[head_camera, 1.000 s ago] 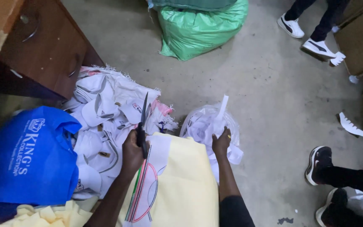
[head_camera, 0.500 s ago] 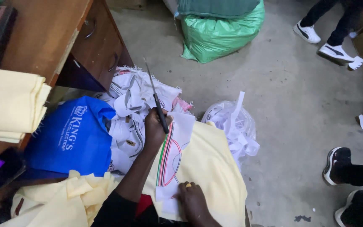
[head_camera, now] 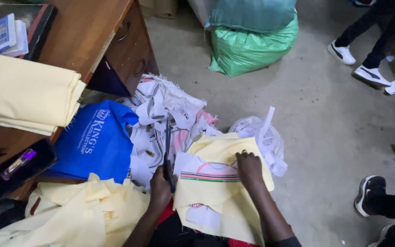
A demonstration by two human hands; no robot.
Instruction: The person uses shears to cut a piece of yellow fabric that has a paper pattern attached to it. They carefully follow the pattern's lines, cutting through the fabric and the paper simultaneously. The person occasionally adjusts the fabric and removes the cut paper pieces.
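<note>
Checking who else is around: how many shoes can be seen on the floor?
4: two white sneakers on a standing person at top right, one black shoe with white trim at right, and another partly cut off at the bottom-right corner. Others may lie outside the frame.

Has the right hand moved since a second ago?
Yes. The right hand was up against the clear plastic bag; now it lies nearer the person, flat on the yellow cloth.

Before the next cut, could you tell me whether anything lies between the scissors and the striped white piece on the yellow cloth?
Nothing visible: the left hand holds black scissors right beside the striped white piece.
</note>
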